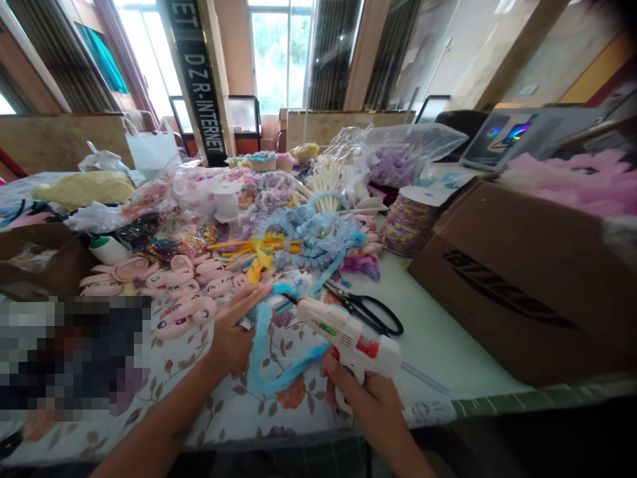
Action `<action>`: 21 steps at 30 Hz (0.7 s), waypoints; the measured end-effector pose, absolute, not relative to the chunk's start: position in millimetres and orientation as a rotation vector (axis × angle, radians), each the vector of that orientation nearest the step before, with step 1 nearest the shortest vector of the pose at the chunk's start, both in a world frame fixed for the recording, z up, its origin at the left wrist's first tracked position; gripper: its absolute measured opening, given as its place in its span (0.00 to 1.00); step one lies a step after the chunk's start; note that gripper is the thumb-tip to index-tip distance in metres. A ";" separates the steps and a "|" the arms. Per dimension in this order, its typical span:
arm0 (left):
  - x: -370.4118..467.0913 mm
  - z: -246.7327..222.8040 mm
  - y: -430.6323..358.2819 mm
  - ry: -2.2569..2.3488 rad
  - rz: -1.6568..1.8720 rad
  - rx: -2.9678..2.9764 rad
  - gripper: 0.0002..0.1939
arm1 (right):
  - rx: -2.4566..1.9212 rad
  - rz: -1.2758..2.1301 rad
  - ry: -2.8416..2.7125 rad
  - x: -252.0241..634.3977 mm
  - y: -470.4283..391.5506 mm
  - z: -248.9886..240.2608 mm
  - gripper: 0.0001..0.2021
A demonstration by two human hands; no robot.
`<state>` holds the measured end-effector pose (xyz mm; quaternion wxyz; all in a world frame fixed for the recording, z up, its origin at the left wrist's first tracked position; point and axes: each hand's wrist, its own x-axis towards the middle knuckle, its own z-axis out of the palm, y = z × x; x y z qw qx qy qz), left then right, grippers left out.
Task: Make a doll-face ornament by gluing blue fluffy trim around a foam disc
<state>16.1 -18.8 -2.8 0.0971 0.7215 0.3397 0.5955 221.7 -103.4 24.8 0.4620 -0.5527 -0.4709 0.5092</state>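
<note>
From where I stand: right hand (365, 396) clenched round the handle of a white plastic glue gun (343, 332) with red parts, its dark nozzle pointing at the left hand (236, 332). Left fingers grasp a fuzzy bright-blue strip (261, 372) beside the nozzle; the strip loops low between the hands, above a white floral tablecloth (209, 405). Black-handled metal scissors (371, 312) just beyond the gun. Pale pink faces with painted eyes (186, 315) left of them, pale-blue ruffled material (321, 232) behind, brown cardboard box (517, 285) at right.
</note>
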 end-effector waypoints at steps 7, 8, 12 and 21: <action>15.1 -3.9 -18.9 1.030 1.754 2.137 0.26 | -1.362 1.226 -1.159 223.3 -104.2 21.3 0.17; 15.2 -3.6 -19.0 1.037 1.756 2.135 0.26 | -1.364 1.221 -1.157 223.4 -104.3 20.9 0.17; 16.3 -1.2 -19.3 1.043 1.781 2.116 0.28 | -1.359 1.239 -1.128 223.8 -104.6 19.4 0.16; 16.8 1.2 -19.2 1.039 1.785 2.092 0.28 | -1.427 1.198 -1.127 223.9 -104.7 16.5 0.15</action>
